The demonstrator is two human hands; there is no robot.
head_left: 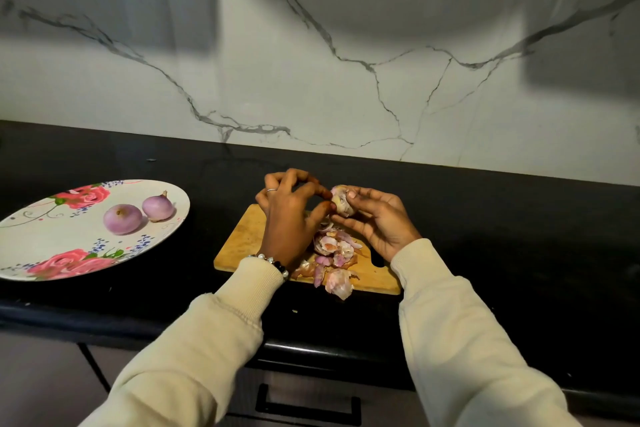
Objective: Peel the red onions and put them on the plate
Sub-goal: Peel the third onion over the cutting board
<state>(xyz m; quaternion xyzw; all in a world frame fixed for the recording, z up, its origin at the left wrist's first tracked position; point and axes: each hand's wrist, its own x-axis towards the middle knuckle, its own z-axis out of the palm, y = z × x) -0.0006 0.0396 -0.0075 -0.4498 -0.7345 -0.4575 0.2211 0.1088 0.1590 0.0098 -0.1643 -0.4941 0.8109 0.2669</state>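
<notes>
My right hand (pixel 375 218) holds a partly peeled red onion (pixel 341 200) above the far end of a wooden cutting board (pixel 242 243). My left hand (pixel 289 215) is at the onion's left side, its thumb and fingertips pinching at the skin. A pile of pink and brown onion skins (pixel 334 253) lies on the board below both hands. To the left, a floral plate (pixel 41 243) carries two peeled onions, one (pixel 122 218) in front and one (pixel 158 207) behind it to the right.
Board and plate sit on a black countertop (pixel 519 236) against a white marble wall (pixel 346 62). The counter's front edge runs below the board, with a dark drawer handle (pixel 308 406) underneath. A few skin scraps hang over the board's near edge.
</notes>
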